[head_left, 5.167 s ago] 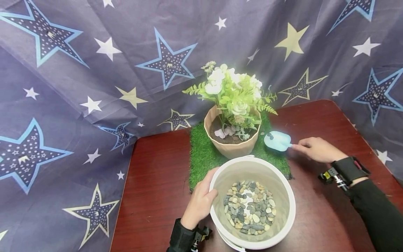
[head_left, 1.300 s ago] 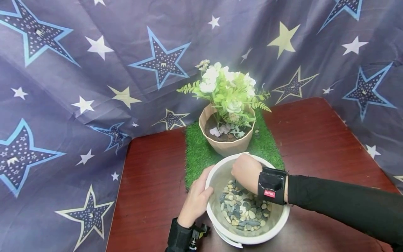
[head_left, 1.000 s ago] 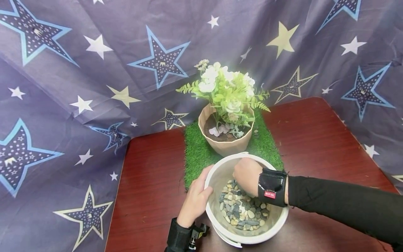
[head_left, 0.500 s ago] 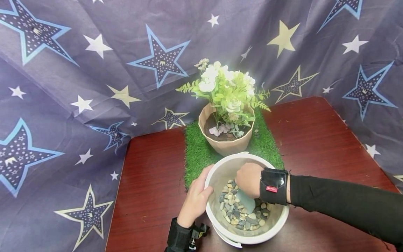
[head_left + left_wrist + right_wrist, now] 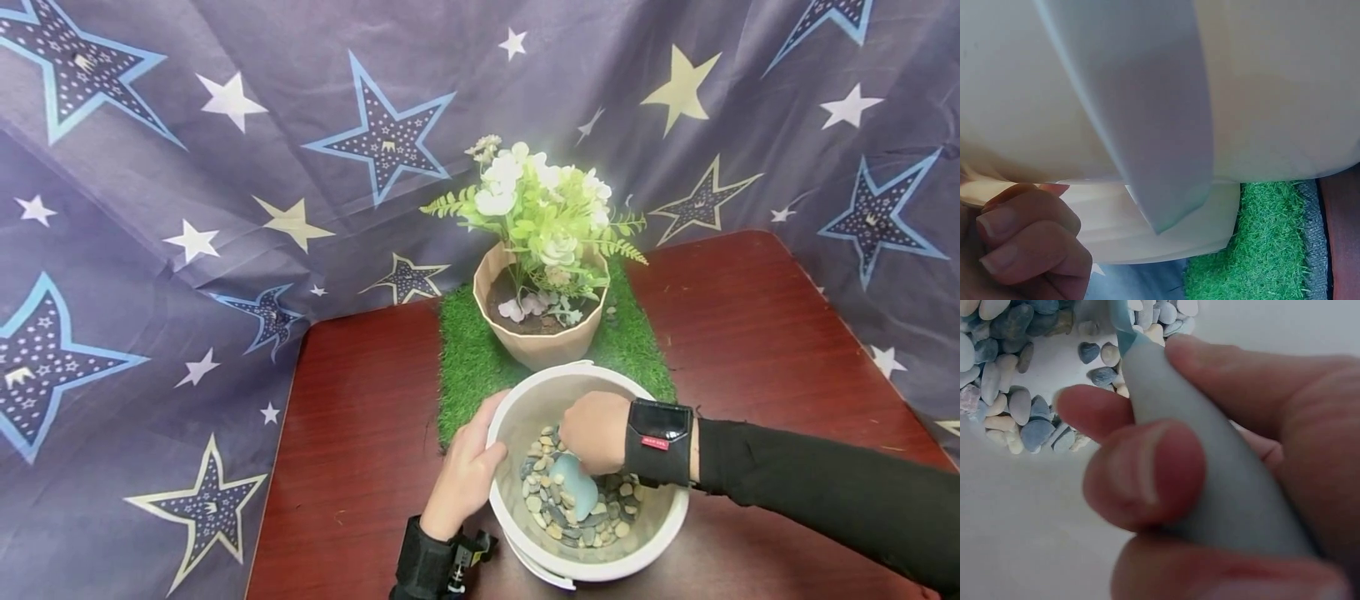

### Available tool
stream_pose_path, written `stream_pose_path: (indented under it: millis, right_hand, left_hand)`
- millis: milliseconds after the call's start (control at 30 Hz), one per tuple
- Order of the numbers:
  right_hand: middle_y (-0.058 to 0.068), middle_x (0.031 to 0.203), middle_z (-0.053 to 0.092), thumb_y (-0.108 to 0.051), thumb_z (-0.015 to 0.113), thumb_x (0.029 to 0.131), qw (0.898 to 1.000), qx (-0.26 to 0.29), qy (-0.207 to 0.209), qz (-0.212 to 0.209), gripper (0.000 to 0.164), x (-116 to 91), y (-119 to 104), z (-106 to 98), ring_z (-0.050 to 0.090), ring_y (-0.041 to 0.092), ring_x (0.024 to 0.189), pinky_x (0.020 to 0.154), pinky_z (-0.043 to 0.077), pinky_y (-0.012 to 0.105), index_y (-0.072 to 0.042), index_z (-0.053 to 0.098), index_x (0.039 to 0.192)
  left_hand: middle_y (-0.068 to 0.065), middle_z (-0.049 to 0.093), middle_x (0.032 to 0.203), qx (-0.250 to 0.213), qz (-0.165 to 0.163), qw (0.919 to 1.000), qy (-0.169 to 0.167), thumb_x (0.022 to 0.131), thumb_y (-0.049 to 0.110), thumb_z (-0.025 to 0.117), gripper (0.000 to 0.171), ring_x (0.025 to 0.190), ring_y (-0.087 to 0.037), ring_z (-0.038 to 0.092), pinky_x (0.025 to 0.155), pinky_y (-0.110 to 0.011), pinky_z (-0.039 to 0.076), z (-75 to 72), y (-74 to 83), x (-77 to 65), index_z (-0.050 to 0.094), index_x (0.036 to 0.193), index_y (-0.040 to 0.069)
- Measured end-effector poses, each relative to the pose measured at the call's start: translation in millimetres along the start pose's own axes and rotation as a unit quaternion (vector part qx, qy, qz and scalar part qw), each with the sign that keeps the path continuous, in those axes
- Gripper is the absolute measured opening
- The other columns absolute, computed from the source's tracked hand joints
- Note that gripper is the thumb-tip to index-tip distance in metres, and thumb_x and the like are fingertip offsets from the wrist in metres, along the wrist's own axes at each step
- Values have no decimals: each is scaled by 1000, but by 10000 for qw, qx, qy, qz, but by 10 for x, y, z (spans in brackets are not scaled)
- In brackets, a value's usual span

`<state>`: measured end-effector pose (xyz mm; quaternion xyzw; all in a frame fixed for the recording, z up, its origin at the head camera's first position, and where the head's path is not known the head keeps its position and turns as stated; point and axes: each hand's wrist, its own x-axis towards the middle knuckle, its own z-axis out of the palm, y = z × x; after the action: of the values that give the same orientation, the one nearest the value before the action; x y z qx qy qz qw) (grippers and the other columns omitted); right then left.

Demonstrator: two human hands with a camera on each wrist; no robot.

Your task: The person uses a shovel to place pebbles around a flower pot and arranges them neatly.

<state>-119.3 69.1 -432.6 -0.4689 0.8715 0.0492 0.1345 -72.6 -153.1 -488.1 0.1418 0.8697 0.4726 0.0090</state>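
Observation:
My right hand [image 5: 596, 432] reaches down inside a white bucket [image 5: 667, 533], gripping a light blue scoop. Its grey-blue handle [image 5: 1179, 425] lies between curled fingers and thumb in the right wrist view. Several pebbles rest on the scoop's blade [image 5: 576, 487], which overlaps the grey and tan pebbles [image 5: 555, 517] at the bucket's bottom. My left hand [image 5: 467, 475] holds the bucket's left rim, thumb on the rim and fingers on the outer wall. In the left wrist view, curled fingers [image 5: 1035, 237] show beside the bucket wall [image 5: 1285, 94].
Just behind the bucket, a beige pot [image 5: 540, 348] of white flowers and ferns [image 5: 555, 217] stands on a green turf mat [image 5: 465, 358]. Small stones [image 5: 611, 313] lie on the mat right of the pot. Below is a dark red table [image 5: 367, 450]; a star-patterned curtain [image 5: 480, 75] hangs behind.
Earlier, my right hand held the scoop over the mat's right side. It then moved into the bucket, and the blade has come into view with pebbles on it. My left hand stays on the rim.

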Motion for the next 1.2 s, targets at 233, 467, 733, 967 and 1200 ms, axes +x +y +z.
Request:
stream_pose_path:
  millis: [233, 467, 733, 967, 1200]
  right_hand:
    - [-7, 60, 48, -39, 83, 81, 9973, 707, -174, -59, 37, -38, 115, -174, 42, 12, 55, 57, 43, 33, -20, 57, 63]
    - [-14, 52, 30, -39, 76, 90, 9859, 1633, -83, -363, 56, -72, 235, -274, 33, 5, 51, 53, 31, 23, -26, 38, 52]
    - [-4, 63, 56, -40, 80, 84, 9965, 692, 460, 118, 39, -50, 149, -164, 57, 16, 60, 65, 53, 36, -19, 56, 61]
    - [3, 67, 66, -33, 83, 78, 9937, -25, 1009, 484, 30, -3, 95, -64, 65, 24, 64, 64, 56, 40, -16, 63, 64]
    - [3, 65, 67, -24, 81, 77, 9910, -464, 1132, 535, 20, 35, 17, -23, 65, 23, 60, 60, 57, 39, -14, 68, 64]
  left_hand:
    - [-2, 64, 142, -21, -22, 10000, -3, 80, -2, 53, 71, 116, -18, 67, 98, -43, 56, -7, 8, 5, 55, 147, 21]
    - [-1, 64, 144, -52, 0, 10000, -50, 81, -3, 52, 71, 120, -17, 66, 100, -43, 54, -17, 4, 13, 55, 147, 20]
    - [-2, 64, 143, -8, -5, 10000, -38, 81, -2, 52, 70, 119, -16, 66, 99, -42, 55, -8, 7, 7, 56, 147, 20]
    - [0, 64, 144, -30, -16, 10000, -36, 81, -1, 53, 71, 121, -16, 65, 100, -43, 54, -2, 7, 1, 55, 148, 23]
    - [1, 63, 144, -104, 26, 9999, -75, 81, -3, 52, 72, 120, -17, 66, 98, -43, 55, -6, 7, 6, 54, 148, 24]
